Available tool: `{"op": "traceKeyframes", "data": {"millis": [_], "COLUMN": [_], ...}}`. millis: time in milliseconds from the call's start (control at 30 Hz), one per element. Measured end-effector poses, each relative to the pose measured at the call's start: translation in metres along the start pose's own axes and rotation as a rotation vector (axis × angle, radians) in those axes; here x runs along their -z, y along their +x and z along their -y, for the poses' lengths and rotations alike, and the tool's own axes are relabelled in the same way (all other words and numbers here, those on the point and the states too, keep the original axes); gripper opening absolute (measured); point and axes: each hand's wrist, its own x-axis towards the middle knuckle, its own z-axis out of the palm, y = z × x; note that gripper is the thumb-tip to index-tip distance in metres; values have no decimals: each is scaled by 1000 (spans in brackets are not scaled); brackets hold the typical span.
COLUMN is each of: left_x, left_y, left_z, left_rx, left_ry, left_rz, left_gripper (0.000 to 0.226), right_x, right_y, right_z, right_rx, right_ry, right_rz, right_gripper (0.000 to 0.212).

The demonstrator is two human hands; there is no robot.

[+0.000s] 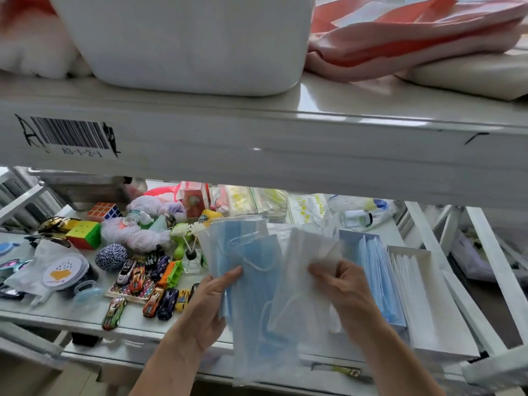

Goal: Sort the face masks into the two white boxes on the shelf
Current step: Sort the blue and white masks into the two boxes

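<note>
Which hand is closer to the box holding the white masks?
Right. The right hand, pinching white masks, is left of the white-mask box, with the blue-mask box between. The left hand, holding blue masks, is farther left.

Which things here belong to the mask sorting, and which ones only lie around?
Part of the job:
- blue masks, held in the left hand
- white masks, held in the right hand
- box with blue masks
- box with white masks

Just lying about:
- toy cars
- puzzle cubes
- yarn
- small bottle
- white tub
- pink cloth
</note>
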Motion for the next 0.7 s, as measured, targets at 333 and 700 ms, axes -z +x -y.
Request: {"op": "traceKeyframes", "data": {"millis": [333,700], "left_x": [-15,-31], "left_y": [-12,-14], "left_z": [-4,0], "left_rx": [51,-83], "left_ry": [-107,5], "left_rz": [189,43], "left_gripper": [25,45], "right_x": [0,-14], "right_y": [24,-3], "right_z": [43,11], "right_rx": [227,-62], "right_ry": [-516,54], "right_rz": [-23,211], "right_gripper": [39,30]}}
